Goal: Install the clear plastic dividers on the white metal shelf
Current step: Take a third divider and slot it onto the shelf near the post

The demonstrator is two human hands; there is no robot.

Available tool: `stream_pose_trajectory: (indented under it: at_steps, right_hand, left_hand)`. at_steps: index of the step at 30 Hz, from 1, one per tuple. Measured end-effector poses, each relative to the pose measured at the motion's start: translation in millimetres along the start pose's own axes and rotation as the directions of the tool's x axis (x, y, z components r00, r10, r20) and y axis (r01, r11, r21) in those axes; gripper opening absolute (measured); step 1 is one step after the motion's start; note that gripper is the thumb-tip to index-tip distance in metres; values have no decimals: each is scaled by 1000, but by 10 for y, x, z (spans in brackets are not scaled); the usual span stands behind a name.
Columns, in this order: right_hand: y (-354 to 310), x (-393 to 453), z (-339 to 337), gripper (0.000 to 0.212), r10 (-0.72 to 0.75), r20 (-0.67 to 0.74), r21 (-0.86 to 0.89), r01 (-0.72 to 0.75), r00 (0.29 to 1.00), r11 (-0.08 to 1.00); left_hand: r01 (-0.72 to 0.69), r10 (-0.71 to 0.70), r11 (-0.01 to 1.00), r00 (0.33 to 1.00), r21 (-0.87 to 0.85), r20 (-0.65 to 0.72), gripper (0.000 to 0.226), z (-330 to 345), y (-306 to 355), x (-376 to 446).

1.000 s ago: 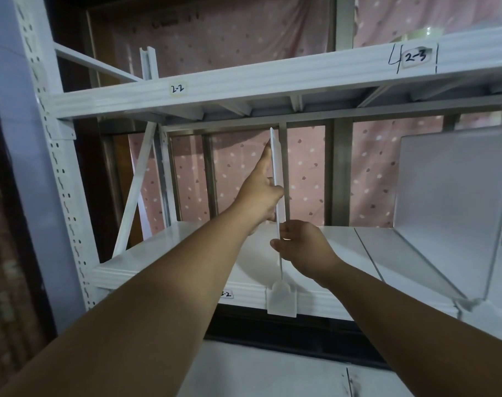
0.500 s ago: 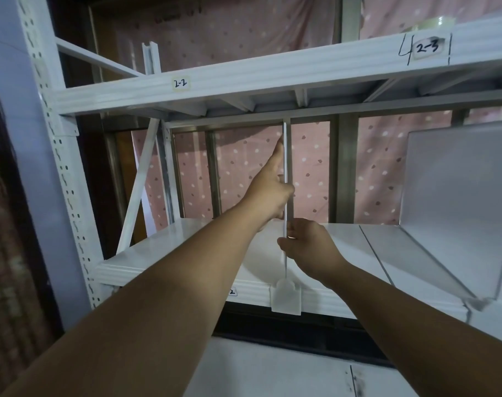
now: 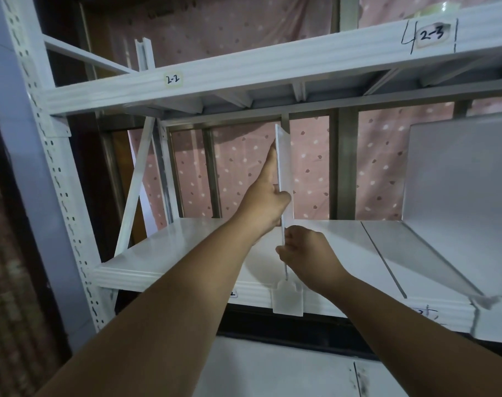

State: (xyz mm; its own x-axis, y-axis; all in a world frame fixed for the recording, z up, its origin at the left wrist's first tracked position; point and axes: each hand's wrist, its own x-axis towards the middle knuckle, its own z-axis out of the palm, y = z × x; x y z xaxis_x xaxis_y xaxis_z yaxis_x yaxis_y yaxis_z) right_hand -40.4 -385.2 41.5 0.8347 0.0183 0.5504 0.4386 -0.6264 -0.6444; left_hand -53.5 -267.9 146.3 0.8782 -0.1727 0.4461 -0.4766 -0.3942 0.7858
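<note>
1. At centre frame, the front edge of an upright clear divider (image 3: 284, 179) is pinched by the right hand (image 3: 304, 250), just above a clip (image 3: 287, 299) on the white shelf (image 3: 163, 253) lip.
2. Higher up, the divider's left face is gripped by the left hand (image 3: 268, 202), forefinger extended.
3. At right, a second divider (image 3: 456, 202) is seen standing.

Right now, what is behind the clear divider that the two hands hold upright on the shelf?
Behind the divider stands a grey vertical bar of the shelf's back frame, then the pink dotted curtain. The left hand covers the part lower left.
</note>
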Motion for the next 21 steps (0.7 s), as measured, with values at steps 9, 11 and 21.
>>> stream_pose_trajectory:
  at_steps: [9, 11, 21]
  right_hand:
    - [130, -105, 151, 17, -40, -55, -81, 36, 998, 996]
    - [151, -100, 155, 19, -34, -65, -94, 28, 997, 995]
    - [244, -72, -84, 43, -21, 85, -131, 32, 996, 991]
  left_hand:
    - [-60, 61, 997, 998, 42, -28, 95, 127, -199, -62]
    - [-72, 74, 996, 997, 60, -36, 95, 138, -223, -58]
    - [49, -54, 998, 992, -51, -112, 62, 173, -564, -243]
